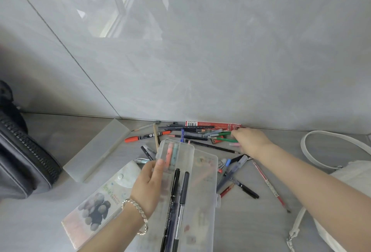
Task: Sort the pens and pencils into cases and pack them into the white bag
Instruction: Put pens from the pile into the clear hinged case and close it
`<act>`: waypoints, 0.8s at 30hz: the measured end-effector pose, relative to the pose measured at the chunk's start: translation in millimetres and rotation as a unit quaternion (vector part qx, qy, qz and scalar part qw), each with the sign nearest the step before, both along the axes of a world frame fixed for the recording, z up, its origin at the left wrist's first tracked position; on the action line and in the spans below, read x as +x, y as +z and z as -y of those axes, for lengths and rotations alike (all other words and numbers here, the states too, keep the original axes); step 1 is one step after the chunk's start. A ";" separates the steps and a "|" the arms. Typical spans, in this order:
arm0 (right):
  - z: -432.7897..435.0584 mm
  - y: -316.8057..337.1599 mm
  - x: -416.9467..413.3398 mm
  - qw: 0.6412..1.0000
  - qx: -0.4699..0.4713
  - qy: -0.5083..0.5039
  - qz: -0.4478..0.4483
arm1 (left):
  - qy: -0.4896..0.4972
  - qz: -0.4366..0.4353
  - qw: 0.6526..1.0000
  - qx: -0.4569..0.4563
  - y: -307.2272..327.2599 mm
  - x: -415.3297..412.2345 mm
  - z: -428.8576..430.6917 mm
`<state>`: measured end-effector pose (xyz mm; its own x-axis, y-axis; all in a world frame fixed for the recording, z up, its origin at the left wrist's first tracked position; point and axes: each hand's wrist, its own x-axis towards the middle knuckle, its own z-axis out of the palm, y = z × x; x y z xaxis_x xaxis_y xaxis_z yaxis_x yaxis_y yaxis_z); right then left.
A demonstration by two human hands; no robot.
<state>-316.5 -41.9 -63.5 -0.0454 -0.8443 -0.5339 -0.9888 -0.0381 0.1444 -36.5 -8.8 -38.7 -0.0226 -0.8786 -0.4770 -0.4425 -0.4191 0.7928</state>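
Grey veined wall panels rise behind a pale grey bench (251, 221); the seam between them runs across mid-frame.

Loose pile of pens and pencils (200, 137) lies against the wall seam, spilling toward the viewer. Among them: orange marker (144, 137) at the left edge, two green pens (224, 136), a red pencil (269, 183) lying apart on the right. Red printed box (212, 125) sits flat against the wall behind the pile.

Left hand (149, 183), with a silver bracelet (136, 211) at the wrist: grip clamped on the left edge of a clear plastic case (204, 201), thumb on top. Inside the case are two black pens (177, 195) lying lengthwise, and a pink and a teal pen (171, 155) at the far end.

Right hand (249, 141): reaching over the pile, fingertips at the near ends of the green pens. Cannot tell whether the grip has closed on one; the fingers are hidden by the back of the hand.

Frosted case (96, 149) lies closed and diagonal, left of the pile. Flat printed pouch (96, 205) lies under the left wrist, partly beneath the clear case. Dark grey zip bag (24, 161) sits at the far left edge.

White bag (351, 173) sits at the right edge, its strap (321, 137) looped on the bench near the wall.
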 end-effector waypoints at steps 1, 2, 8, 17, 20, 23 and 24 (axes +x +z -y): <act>-0.8 9.5 3.2 0.999 0.021 -0.016 -0.018 | 0.003 -0.002 1.000 -0.002 1.0 0.4 0.0; -1.6 20.3 6.2 0.997 0.044 -0.039 -0.045 | 0.004 -0.003 1.000 -0.004 1.7 0.9 0.1; -14.9 71.1 31.2 0.982 -0.030 -0.109 0.151 | 0.010 -0.022 1.000 -0.006 6.7 -0.8 -2.6; -37.6 65.7 145.1 0.754 -0.241 -0.240 0.563 | -0.001 -0.046 0.998 -0.043 10.2 -9.0 -15.8; -42.0 51.7 154.3 0.814 -0.311 -0.162 0.462 | -0.005 -0.031 0.997 -0.073 11.6 -8.8 -16.9; -46.9 40.8 156.2 0.845 -0.374 -0.091 0.370 | -0.011 -0.038 0.996 -0.078 13.9 -8.4 -16.7; -49.3 35.6 156.3 0.852 -0.404 -0.053 0.329 | -0.008 -0.040 0.996 -0.076 13.5 -8.2 -16.4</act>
<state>-160.3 7.3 -28.0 -0.0601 -0.9582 0.2798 -0.8571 -0.0942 -0.5065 -44.7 7.6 -25.2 -0.0700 -0.9397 -0.3346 -0.3820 -0.2846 0.8793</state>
